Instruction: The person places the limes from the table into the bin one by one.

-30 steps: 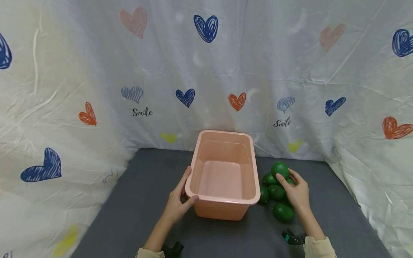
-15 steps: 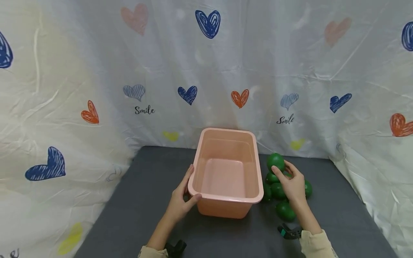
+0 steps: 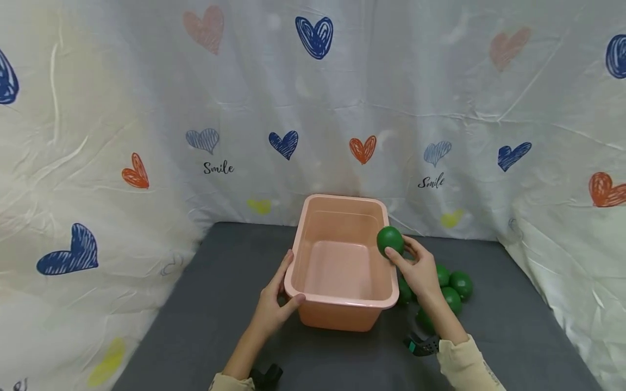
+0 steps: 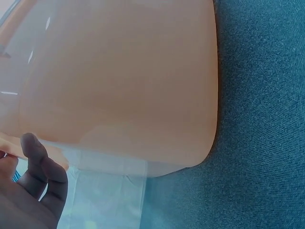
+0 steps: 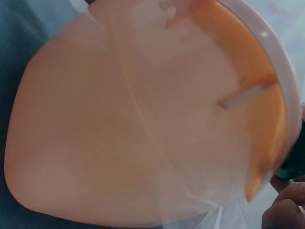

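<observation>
Showing nearest me are my cream sleeves (image 3: 462, 363), a black strap (image 3: 426, 346) with a green patch at my right wrist. Just beyond, my left hand (image 3: 274, 300) grips the near left corner of a peach-pink plastic tub (image 3: 337, 316), thumb at the rim and fingers against the left side. The tub rests on a dark grey cloth (image 3: 235, 277). At its right, at least five loose green fruits (image 3: 451, 300) lie clustered, partly hidden by my right hand (image 3: 420, 271). That hand pinches one round green fruit (image 3: 389, 239) between thumb and fingers, up at the tub's right rim; I cannot tell whether it touches the rim. Farthest off hangs a pale curtain (image 3: 323, 92), printed with blue, orange, pink and yellow hearts and the word "Smile" twice.
</observation>
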Demonstrator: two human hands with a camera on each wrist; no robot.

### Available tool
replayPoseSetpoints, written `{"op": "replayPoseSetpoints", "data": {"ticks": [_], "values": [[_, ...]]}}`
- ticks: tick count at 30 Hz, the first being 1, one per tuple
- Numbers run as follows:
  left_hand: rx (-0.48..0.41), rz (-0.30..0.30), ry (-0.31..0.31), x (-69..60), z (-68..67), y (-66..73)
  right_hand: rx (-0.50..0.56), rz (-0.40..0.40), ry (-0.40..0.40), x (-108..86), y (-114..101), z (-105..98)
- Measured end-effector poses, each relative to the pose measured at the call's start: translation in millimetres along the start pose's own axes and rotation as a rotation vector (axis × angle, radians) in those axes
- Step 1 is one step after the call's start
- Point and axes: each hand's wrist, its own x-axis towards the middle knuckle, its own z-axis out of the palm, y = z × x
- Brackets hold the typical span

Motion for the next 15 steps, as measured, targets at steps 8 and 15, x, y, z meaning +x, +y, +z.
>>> {"op": "replayPoseSetpoints", "data": {"ticks": [8, 15], "values": [[-0.002, -0.003, -0.008, 0.3, -1.8, 0.9, -0.135, -0.066, -0.022, 8.8, 3, 14], [-0.017, -0.01, -0.01, 2.4, -2.4, 0.6, -0.255, -0.158, 0.002, 9.3, 4, 17]]}}
